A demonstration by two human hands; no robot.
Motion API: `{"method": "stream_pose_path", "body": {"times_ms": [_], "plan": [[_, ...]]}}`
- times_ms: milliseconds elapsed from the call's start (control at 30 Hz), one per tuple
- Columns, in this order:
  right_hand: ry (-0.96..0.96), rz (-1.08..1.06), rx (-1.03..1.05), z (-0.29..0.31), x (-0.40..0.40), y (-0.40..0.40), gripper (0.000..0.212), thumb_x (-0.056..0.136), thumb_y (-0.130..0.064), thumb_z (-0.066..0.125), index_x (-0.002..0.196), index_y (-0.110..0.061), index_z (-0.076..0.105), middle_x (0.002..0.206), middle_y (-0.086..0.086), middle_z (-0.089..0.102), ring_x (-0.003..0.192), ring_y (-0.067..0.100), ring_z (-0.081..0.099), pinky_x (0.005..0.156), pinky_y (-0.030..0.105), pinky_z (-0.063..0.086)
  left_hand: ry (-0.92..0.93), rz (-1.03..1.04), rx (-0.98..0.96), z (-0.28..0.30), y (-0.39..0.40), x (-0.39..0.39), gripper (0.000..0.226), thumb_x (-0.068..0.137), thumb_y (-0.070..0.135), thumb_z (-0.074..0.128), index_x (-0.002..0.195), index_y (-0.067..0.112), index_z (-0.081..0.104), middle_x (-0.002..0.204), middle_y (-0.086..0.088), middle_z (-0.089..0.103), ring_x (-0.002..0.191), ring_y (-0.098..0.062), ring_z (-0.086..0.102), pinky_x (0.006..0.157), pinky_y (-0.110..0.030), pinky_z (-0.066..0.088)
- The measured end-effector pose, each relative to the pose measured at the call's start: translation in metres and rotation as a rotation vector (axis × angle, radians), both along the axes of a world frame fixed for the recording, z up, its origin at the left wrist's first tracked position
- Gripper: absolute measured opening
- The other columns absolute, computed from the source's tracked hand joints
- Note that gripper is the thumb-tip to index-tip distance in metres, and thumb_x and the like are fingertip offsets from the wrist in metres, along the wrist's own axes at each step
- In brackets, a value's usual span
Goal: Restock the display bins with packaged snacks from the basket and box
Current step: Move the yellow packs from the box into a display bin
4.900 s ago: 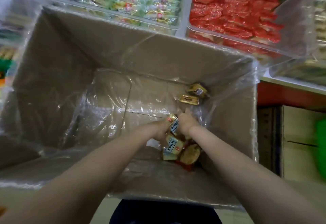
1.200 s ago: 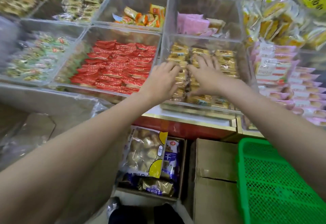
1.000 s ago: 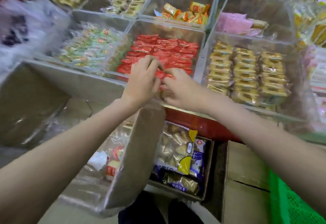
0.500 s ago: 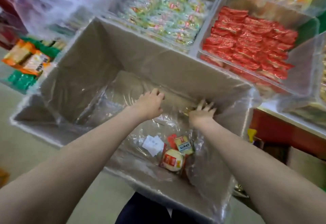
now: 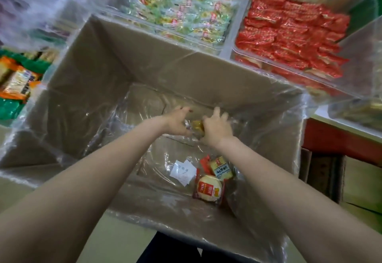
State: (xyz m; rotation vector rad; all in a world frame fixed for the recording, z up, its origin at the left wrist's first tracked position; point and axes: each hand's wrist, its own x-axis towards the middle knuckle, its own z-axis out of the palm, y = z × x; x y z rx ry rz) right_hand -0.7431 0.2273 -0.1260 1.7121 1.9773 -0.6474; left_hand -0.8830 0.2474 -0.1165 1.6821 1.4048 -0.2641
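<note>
1. Head view was filled by a large cardboard box, brown and matte, lined with a crinkled clear plastic film that was draped over its rim.
2. Both hands were seen deep inside the box, near its far wall, closed in on a small gold-wrapped snack that was lodged between them.
3. The left hand was seen with fingers curled beside the gold snack; whether the packet was actually gripped by it could not be told.
4. The right hand was curled over the gold snack's right side, with the packet apparently pinched under its fingers.
5. The gold snack's long axis and heading could not be judged, since most of it was covered.
6. Nearer the body, on the box floor, a round pale cake in a red-edged clear wrapper was seen lying flat.
7. Just beyond it and touching it, a rectangular yellow packet was seen, its long axis running from near-right to far-left.
8. A white paper slip was seen just left of these.
9. Beyond the box, one clear bin of glossy red packets and another of green-yellow packets were noted.
</note>
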Motion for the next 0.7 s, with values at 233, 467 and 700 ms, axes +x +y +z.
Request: {"method": "stream_pose_path", "body": {"times_ms": [233,467,700], "plan": [[0.7,-0.102,-0.394,0.101,0.024,0.022,0.032,0.076,-0.027,0.077,0.104,-0.025,0.062,0.1,-0.011,0.064,0.09,0.004,0.06,0.075,0.015,0.045,-0.542,0.163,-0.66,0.086,0.02,-0.027,0.05,0.069,0.011,0.076,0.116,0.015,0.059,0.116,-0.015,0.065,0.106,-0.026,0.063,0.096,-0.033,0.049],[1.008,-0.312,-0.203,0.184,0.126,0.029,0.019,0.083,-0.002,0.066,0.094,-0.015,0.057,0.076,-0.002,0.053,0.064,0.0,0.054,0.058,0.011,0.041,-0.79,0.335,-0.568,0.162,0.041,0.01,0.051,0.048,0.009,0.09,0.096,0.011,0.072,0.109,-0.015,0.068,0.098,-0.022,0.068,0.078,-0.03,0.057],[1.407,-0.676,-0.105,0.204,0.249,0.007,0.057,0.079,0.009,0.062,0.122,-0.027,0.054,0.107,0.012,0.057,0.089,0.023,0.056,0.069,0.027,0.047,-0.93,0.386,-0.394,0.196,0.03,0.123,0.062,0.082,-0.027,0.029,0.071,0.019,0.069,0.081,-0.007,0.069,0.082,-0.017,0.07,0.075,-0.031,0.058]]}}
